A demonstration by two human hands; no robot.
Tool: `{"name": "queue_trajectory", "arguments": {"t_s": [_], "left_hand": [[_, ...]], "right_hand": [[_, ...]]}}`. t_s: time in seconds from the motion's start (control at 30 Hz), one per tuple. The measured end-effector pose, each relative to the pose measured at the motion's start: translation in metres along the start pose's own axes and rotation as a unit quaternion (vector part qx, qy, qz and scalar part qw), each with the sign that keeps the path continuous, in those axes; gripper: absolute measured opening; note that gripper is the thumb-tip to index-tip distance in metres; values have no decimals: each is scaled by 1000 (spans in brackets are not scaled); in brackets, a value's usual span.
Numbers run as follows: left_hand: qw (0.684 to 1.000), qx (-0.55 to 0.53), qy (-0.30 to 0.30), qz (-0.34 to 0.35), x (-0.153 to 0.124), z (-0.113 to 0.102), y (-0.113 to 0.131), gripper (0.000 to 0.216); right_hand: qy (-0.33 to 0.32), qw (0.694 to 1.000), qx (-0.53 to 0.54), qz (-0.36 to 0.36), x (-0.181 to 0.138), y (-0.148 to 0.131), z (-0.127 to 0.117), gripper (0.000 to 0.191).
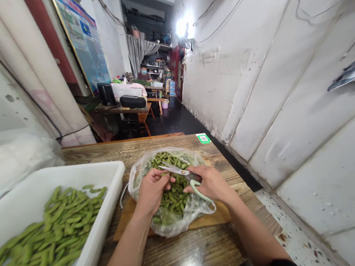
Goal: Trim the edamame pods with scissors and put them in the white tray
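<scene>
Scissors [181,171] with pale green handles are gripped in my right hand [211,182], their blades pointing left toward my other hand. My left hand [154,189] is closed in a pinch near the blade tips; a bit of green, likely a soybean pod, shows at the fingertips, mostly hidden. Both hands are over a clear plastic bag [170,226] that lies open and full of green soybean pods [174,197]. Under the bag is a flat brown board [127,220]. To the left, a white plastic tray [109,205] holds many more pods [58,230].
The wooden table [188,256] carries a green QR code card [203,138] at its far right corner. A bunched plastic bag [20,155] lies behind the tray. A white wall [253,80] runs along the right. Farther back, a person [144,73] sits at another table.
</scene>
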State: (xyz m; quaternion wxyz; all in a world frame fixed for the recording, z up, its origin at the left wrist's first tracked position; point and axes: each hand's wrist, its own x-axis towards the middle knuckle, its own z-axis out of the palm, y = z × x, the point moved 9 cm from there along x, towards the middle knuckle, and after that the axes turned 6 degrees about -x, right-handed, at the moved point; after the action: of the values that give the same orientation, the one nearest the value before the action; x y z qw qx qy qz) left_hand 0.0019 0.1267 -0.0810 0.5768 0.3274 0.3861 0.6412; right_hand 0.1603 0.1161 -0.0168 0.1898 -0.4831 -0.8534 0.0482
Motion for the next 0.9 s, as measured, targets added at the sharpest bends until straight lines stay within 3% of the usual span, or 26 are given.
{"name": "queue_trajectory", "arguments": {"t_s": [0.2, 0.33, 0.73, 0.9], "left_hand": [[991, 109, -64, 38, 0, 8, 1, 25], [980, 172, -73, 72, 0, 7, 3, 23], [970, 201, -101, 87, 1, 7, 2, 23], [967, 218, -100, 80, 1, 8, 1, 25]], "right_hand": [[10, 1000, -20, -14, -2, -1, -1, 61], [20, 998, -60, -1, -3, 0, -5, 63], [-19, 999, -34, -9, -3, -2, -3, 63], [-29, 998, -47, -9, -3, -3, -3, 46]]}}
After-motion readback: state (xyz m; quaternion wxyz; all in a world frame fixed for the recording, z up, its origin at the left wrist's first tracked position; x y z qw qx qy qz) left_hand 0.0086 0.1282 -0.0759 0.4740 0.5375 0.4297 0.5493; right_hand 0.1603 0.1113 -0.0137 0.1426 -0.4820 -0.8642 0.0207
